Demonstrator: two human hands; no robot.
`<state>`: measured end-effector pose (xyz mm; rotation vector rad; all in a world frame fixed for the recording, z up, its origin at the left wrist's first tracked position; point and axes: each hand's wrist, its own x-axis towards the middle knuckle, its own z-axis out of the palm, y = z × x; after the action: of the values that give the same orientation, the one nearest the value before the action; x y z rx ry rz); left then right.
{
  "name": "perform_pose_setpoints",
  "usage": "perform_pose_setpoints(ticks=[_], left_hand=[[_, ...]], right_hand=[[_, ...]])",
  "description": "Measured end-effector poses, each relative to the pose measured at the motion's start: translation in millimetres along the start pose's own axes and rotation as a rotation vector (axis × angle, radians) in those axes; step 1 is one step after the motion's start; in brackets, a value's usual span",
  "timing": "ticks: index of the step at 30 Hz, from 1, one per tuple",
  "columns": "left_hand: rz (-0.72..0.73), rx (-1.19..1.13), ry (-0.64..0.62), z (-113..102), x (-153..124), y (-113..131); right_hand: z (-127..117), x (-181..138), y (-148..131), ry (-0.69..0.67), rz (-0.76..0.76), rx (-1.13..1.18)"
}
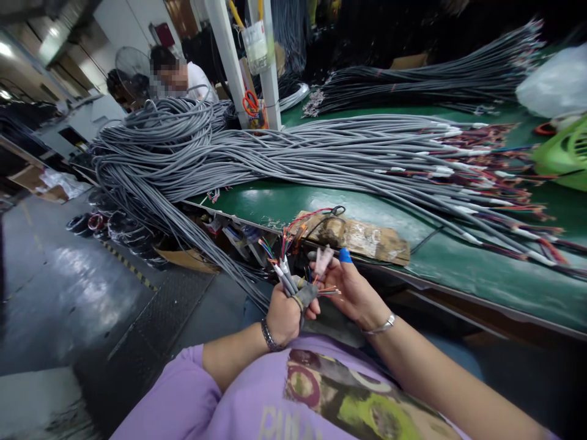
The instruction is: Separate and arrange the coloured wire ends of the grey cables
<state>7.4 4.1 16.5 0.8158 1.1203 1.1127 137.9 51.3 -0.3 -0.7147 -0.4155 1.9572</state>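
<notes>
My left hand (285, 313) is closed around several grey cables (290, 284). Their stripped ends fan out in coloured wires (280, 249) above the fist. Grey wrapping covers some of its fingers. More thin orange wires (329, 292) stick out to the right, between the hands. My right hand (351, 290), with blue tape (345, 255) on the thumb, is curled close beside these wires. A pale, whitish piece (323, 261) shows at its fingertips; whether it is a finger wrap or a held scrap I cannot tell.
A large heap of grey cables (284, 150) with stripped ends lies across the green table (257, 198). Just beyond my hands is a taped cardboard block (362, 237) with a red lead. A green basket (564, 153) stands at right. Behind the cables sits another person (199, 82).
</notes>
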Motion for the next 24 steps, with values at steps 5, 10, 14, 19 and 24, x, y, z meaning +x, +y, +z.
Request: perform_pose_setpoints(ticks=[5,10,14,19,24], left_hand=[[0.041,0.005,0.02,-7,-2,-1],[0.059,0.078,0.01,-14,-1,-8],[0.049,0.16,-0.072,-17,-1,-13],[-0.067,0.254,-0.214,-18,0,-10],[-0.086,0.214,-0.216,-18,1,-6]], right_hand=[[-2,-10,-6,-0.054,0.066,-0.113],[-2,-24,-5,-0.102,0.118,-0.343],[0,-27,-3,-0.139,0.1,-0.473],[1,-28,-3,-0.163,0.102,-0.531],[-6,-25,1,-0.03,0.076,-0.47]])
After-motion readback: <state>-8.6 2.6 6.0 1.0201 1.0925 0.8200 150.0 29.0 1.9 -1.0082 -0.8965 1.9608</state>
